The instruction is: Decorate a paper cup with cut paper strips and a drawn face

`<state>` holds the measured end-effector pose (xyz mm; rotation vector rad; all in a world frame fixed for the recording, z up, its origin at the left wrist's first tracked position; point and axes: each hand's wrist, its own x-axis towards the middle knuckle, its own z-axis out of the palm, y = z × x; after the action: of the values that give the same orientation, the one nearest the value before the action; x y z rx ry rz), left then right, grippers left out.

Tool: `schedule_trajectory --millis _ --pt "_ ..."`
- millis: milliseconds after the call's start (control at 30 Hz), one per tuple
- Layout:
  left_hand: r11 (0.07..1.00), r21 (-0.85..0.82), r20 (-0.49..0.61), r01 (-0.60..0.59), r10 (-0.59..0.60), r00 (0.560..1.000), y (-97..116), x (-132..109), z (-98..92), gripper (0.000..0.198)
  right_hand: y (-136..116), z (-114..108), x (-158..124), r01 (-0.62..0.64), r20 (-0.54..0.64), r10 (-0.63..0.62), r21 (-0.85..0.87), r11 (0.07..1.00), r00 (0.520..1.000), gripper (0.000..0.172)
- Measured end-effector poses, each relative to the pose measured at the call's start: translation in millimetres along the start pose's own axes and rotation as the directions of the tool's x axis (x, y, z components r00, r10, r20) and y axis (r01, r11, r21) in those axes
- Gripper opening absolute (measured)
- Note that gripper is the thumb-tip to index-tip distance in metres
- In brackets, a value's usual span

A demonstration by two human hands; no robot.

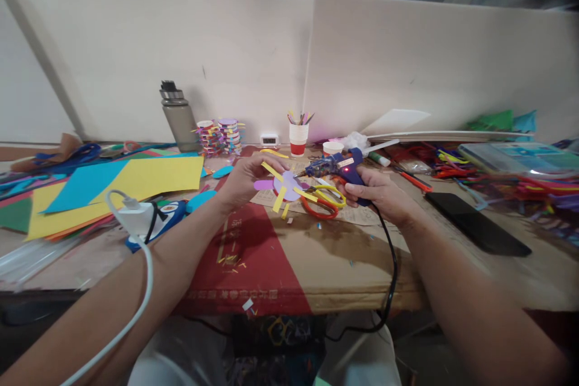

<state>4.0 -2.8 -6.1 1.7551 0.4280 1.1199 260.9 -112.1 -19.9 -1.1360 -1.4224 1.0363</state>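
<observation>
My left hand point(248, 176) pinches the left side of a purple paper disc point(289, 184) with yellow and purple strips sticking out around it. In my right hand point(377, 192) is a blue glue gun point(335, 164), its small red light lit. The nozzle points left and sits at the disc's upper right; whether it touches is too small to tell. Just beneath the gun, scissors with yellow handles point(333, 195) and a pair with orange-red handles point(320, 210) lie on the printed paper. My left fingertips are partly hidden behind the disc.
Yellow and blue paper sheets point(158, 176) and a power strip point(174, 212) lie left. Behind stand a bottle point(178, 117), stacked decorated cups point(230, 136), a small clock point(269, 140) and a pencil cup point(298, 137). A phone point(477, 223) rests right; the gun's black cord point(392, 265) hangs over the edge.
</observation>
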Motion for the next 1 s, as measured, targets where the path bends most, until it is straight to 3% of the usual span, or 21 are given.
schedule_trajectory --millis 233,667,1000 --pt "1.000 0.006 -0.001 0.016 -0.016 1.000 0 0 -0.3 0.033 1 -1 0 -0.002 0.009 0.003 -0.031 1.000 1.000 0.028" --pt "0.981 0.012 0.149 -0.194 0.190 0.970 -12 5 -9.6 0.023 3 -6 0 -0.015 0.021 0.017 -0.067 0.998 1.000 0.027" --pt "0.983 0.002 0.161 -0.182 0.179 0.971 -14 4 -10.0 0.024 4 -8 1 -0.023 -0.020 0.021 -0.098 0.995 1.000 0.025"
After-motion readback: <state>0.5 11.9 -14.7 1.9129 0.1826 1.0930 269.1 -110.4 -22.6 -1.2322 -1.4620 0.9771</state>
